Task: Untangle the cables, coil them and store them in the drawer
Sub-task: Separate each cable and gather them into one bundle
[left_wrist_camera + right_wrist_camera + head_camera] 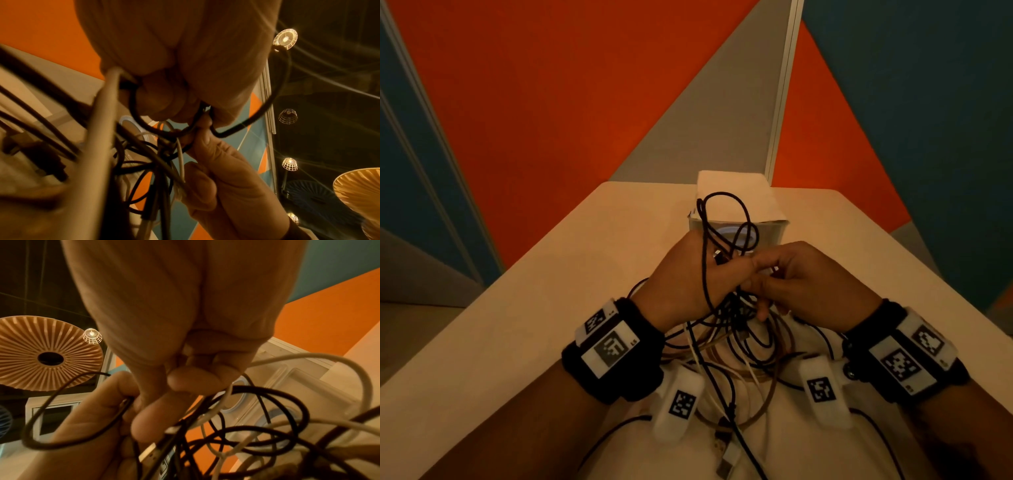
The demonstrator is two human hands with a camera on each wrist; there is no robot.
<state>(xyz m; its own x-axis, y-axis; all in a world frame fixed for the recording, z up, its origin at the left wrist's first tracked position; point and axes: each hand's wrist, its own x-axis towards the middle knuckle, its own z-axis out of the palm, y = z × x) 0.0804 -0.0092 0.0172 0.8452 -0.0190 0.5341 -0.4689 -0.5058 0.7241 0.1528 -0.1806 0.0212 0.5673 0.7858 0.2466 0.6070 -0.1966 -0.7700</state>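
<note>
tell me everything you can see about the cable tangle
The cable tangle is a loose knot of several thin cords, mostly black with a few white ones, some with plugs at their ends. Both hands hold it up over the table: the left hand grips a bunch of strands, and the right hand pinches strands beside it. One black loop rises above the hands in front of the drawer box. The rest hangs between the wrists, its lower ends trailing toward the person.

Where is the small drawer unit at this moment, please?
In the head view the drawer unit stands centrally at the table's far edge, just beyond both hands and partly behind a black cable loop.
</note>
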